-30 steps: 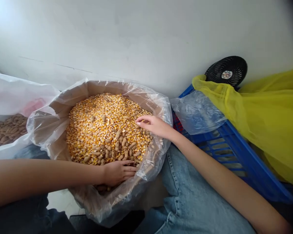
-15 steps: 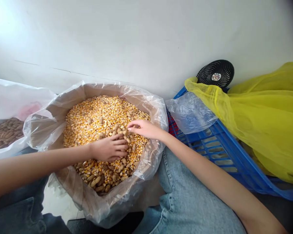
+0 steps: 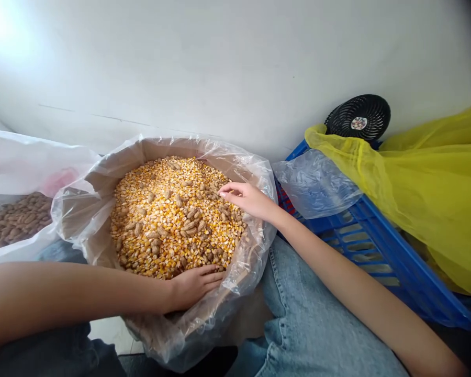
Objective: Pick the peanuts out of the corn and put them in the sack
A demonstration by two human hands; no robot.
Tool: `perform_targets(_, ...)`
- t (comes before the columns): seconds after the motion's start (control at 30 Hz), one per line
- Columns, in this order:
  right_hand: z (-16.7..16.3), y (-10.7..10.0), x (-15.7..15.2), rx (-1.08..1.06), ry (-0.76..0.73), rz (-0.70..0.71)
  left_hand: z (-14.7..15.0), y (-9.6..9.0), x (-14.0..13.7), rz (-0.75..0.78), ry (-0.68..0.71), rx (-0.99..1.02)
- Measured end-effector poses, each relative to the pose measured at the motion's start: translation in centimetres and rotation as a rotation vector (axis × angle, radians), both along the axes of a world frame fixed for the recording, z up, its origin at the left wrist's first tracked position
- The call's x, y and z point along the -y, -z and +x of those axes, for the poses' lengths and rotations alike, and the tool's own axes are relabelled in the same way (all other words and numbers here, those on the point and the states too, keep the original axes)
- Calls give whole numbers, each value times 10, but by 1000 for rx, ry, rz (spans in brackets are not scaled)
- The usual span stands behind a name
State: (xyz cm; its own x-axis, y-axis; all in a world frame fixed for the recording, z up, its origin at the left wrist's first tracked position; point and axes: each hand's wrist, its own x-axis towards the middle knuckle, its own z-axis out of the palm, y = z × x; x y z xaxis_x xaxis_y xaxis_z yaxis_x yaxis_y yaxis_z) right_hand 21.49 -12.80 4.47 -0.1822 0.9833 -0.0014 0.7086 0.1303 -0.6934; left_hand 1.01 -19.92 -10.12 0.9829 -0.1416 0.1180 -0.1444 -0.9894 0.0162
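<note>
Corn kernels (image 3: 157, 186) mixed with unshelled peanuts (image 3: 190, 222) fill a box lined with a clear plastic bag (image 3: 255, 256). My left hand (image 3: 198, 287) lies at the near edge of the kernels, fingers stretched out and pointing right, beside the plastic liner. Its fingertips partly hide the peanuts there. Over the right side of the heap hovers my right hand (image 3: 247, 199), its fingers loosely bent and a small gap between thumb and forefinger. Nothing shows in it. Several peanuts sit just left of its fingertips.
On the left, a white bag (image 3: 19, 167) holds more peanuts (image 3: 23, 220). To the right stands a blue plastic crate (image 3: 408, 267) with a clear plastic bag (image 3: 317, 183), yellow mesh (image 3: 427, 199) and a black fan (image 3: 361, 118). A white wall (image 3: 220, 68) rises behind the box.
My left hand has moved from the middle of the heap to its near edge. My right hand has shifted slightly right and up. Peanuts and kernels lie differently across the middle.
</note>
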Motion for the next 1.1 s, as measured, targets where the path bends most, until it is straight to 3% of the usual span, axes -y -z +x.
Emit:
perform_targets(0.13,-2,4,0,7,0,-43,2,-19,-31,3,45,11)
perform_targets(0.3,5,10,3,4,5,-84,-1,-63,-109,-40,173,-39)
perform_targets(0.4,8,11,4,13,20,-97,-10,-87,-149,-3,27,-52)
perform_targets(0.5,8,7,4,2,33,-84,-14,-99,-149,41,-132,2)
perform_targets(0.57,7,4,3,7,46,-86,-13,-93,-122,34,-8,28)
perform_targets(0.67,5,2,1,25,46,-93,-8,-64,-64,-23,398,27)
perform_targets(0.7,4,2,0,30,42,-93,-7,-51,-47,-42,402,28)
perform_targets(0.77,3,3,-1,34,36,-87,-4,-27,-28,-80,276,10)
perform_targets(0.83,1,5,-2,31,33,-87,-1,-12,-28,-119,233,-7)
perform_targets(0.9,-1,8,-2,23,27,-98,2,-8,-43,-144,268,-9)
perform_targets(1.1,-7,16,3,41,-7,-141,8,-42,-105,-151,294,-59)
